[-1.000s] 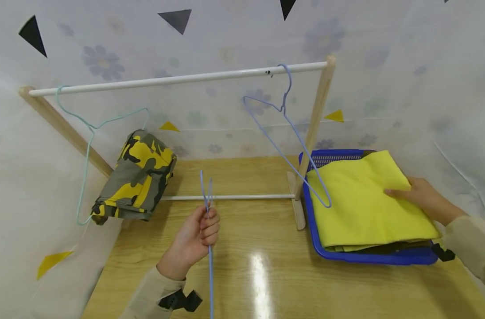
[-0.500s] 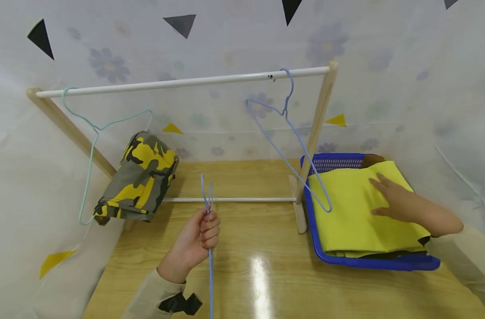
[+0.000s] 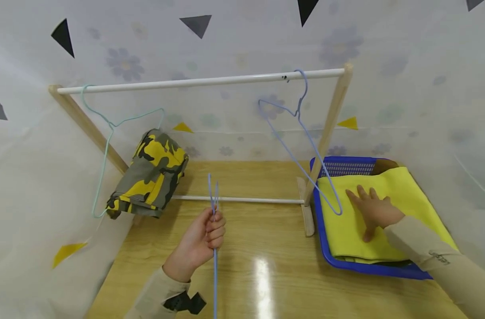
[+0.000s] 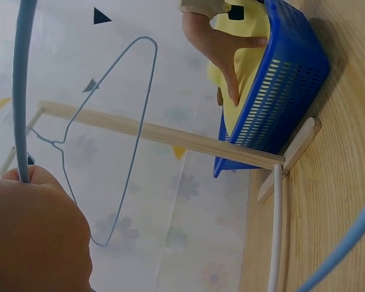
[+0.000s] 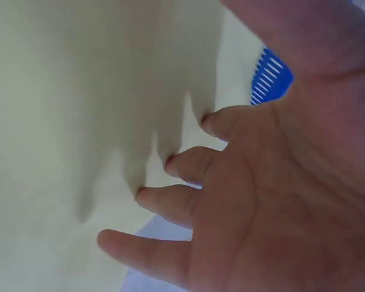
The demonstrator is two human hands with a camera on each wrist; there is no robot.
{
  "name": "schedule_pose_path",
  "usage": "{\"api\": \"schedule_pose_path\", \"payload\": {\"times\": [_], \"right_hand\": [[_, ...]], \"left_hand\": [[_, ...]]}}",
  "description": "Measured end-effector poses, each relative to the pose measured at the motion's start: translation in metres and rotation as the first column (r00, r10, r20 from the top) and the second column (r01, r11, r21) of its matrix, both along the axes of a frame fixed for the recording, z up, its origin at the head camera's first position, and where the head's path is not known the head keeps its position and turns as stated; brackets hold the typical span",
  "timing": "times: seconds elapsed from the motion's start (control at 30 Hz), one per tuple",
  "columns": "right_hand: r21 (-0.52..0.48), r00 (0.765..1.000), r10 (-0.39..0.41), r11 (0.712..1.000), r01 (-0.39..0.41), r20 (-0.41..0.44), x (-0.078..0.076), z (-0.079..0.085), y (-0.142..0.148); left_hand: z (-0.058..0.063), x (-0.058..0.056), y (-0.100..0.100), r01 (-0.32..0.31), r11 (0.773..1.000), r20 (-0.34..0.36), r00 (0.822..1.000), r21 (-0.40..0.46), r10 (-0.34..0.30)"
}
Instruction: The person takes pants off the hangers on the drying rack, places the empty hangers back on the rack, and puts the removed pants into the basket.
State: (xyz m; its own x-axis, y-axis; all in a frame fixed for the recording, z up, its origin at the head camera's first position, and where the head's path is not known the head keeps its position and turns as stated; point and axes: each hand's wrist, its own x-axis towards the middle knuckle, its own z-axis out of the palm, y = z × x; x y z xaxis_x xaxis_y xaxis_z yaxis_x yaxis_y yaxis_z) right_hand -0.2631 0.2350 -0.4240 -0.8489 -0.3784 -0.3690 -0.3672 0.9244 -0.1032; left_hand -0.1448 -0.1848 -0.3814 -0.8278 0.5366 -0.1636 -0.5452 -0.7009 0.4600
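My left hand (image 3: pixel 200 239) grips a blue wire clothes hanger (image 3: pixel 215 283) near its neck, in the middle of the head view. The hanger is seen edge-on, hook upward, its lower end out of that view. On the right, my right hand (image 3: pixel 374 212) is spread over a folded yellow cloth (image 3: pixel 401 190) in a blue plastic basket (image 3: pixel 326 248). In the right wrist view its straight fingers (image 5: pixel 170 204) reach toward the cloth, casting shadows; whether every fingertip touches is unclear. The cloth's kind of garment cannot be told while folded.
A rack with a white rail (image 3: pixel 210 81) and wooden posts stands behind. A second blue hanger (image 3: pixel 302 119) hangs at its right, partly in front of the basket. A mint hanger (image 3: pixel 102 164) at the left carries folded camouflage trousers (image 3: pixel 150 173). Something brown (image 3: pixel 383 166) shows in the basket.
My right hand has left the cloth's right edge and moved left across its top, fingers spreading. The left hand keeps its grip on the hanger. The head view has shifted slightly.
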Motion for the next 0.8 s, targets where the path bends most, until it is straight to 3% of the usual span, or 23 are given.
{"api": "schedule_pose_path", "payload": {"times": [0.2, 0.5, 0.67, 0.8], "right_hand": [[-0.008, 0.999, -0.033, 0.999, 0.033, 0.037, 0.003, -0.008, 0.001], [0.028, 0.995, -0.039, 0.999, 0.042, -0.096, 0.012, -0.028, -0.014], [0.021, 0.995, -0.033, 0.999, 0.035, -0.092, 0.009, -0.024, -0.011], [-0.086, 0.999, -0.018, 0.996, 0.014, -0.046, 0.001, -0.017, -0.008]], "left_hand": [[0.0, -0.001, 0.004, 0.005, 1.0, 0.007, 1.0, -0.002, -0.005], [-0.003, 0.001, 0.008, 0.0, 1.0, 0.021, 1.0, -0.015, 0.001], [-0.003, 0.0, 0.01, 0.024, 1.0, 0.009, 1.0, 0.008, -0.024], [-0.002, -0.001, 0.012, 0.025, 1.0, 0.005, 1.0, -0.001, -0.025]]}}
